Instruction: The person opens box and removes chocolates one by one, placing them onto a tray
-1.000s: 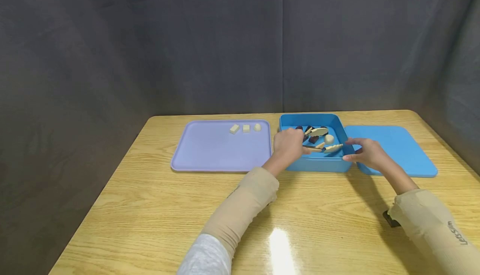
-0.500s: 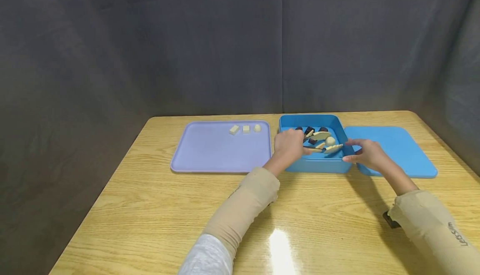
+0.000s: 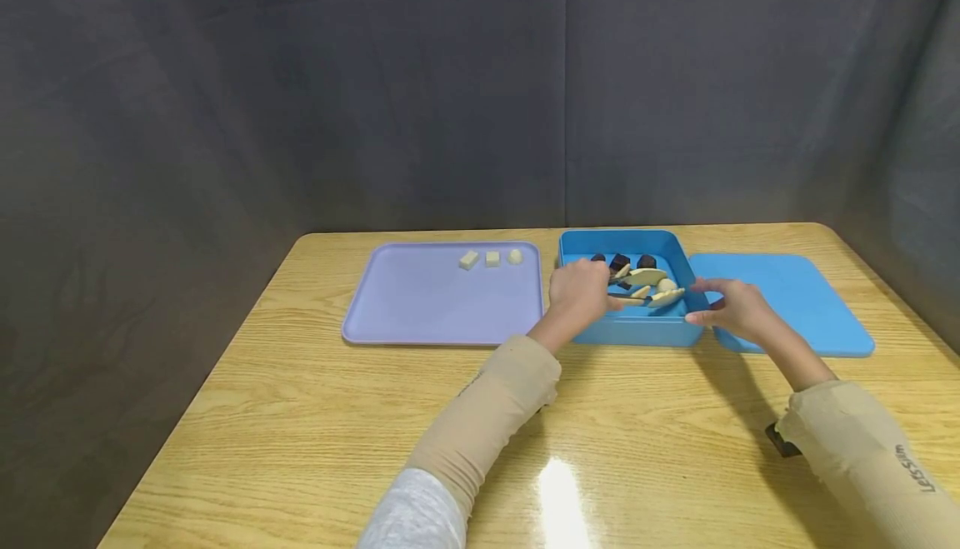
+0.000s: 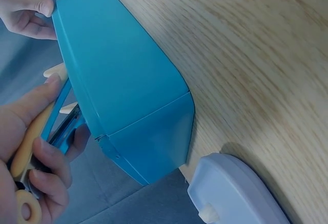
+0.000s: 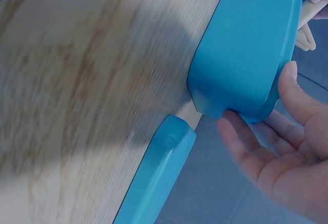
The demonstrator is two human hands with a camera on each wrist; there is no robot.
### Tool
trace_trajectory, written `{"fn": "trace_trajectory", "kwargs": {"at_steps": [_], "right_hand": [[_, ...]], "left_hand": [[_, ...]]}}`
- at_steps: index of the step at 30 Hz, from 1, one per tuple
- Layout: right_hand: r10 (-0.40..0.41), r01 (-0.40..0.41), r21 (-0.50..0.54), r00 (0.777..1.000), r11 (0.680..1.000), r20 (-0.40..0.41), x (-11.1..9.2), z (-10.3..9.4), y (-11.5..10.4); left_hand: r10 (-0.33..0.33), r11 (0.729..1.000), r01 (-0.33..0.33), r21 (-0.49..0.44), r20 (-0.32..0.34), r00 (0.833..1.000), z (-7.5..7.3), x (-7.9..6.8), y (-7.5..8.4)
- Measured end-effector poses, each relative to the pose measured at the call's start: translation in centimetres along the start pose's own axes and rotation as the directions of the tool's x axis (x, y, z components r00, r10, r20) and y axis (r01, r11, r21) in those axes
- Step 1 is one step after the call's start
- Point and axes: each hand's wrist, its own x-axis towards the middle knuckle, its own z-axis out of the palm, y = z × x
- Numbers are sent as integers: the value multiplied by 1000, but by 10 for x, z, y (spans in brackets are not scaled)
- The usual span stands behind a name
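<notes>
My left hand (image 3: 577, 292) grips a pair of cream-tipped tongs (image 3: 647, 277) over the blue box (image 3: 637, 332). In the left wrist view the fingers wrap round the tongs' handles (image 4: 32, 139), a cream ring at their end. Inside the box, a round white piece (image 3: 667, 285) sits between the tong tips; whether both tips touch it I cannot tell. Several dark brown pieces (image 3: 619, 262) lie behind the tongs. With thumb and fingers, my right hand (image 3: 737, 309) holds the box's right front corner; the right wrist view shows the thumb at the rim.
A lilac tray (image 3: 442, 303) stands left of the box, with a white oblong piece (image 3: 468, 260), a white square piece (image 3: 492, 258) and a white round piece (image 3: 515, 257) along its back. Right of the box lies a flat blue lid (image 3: 787, 299). Dark cloth hangs behind the wooden table (image 3: 315, 432).
The tong tips have drawn closer together, and the round white piece has shifted slightly right and toward the front of the box. My right hand stays at the box corner.
</notes>
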Motion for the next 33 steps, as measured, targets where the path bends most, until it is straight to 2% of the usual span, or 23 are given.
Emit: {"fn": "trace_trajectory", "kwargs": {"at_steps": [12, 27, 33], "right_hand": [[1, -1, 0, 1000, 1000, 2, 0, 0, 0], [0, 0, 2, 1000, 1000, 9, 0, 0, 0], [-1, 1, -2, 1000, 1000, 6, -1, 1, -1]], "left_hand": [[-16, 999, 18, -51, 40, 999, -2, -1, 2], [-13, 997, 13, -74, 1, 1000, -5, -3, -7], [-11, 994, 10, -111, -8, 1000, -9, -4, -13]]}}
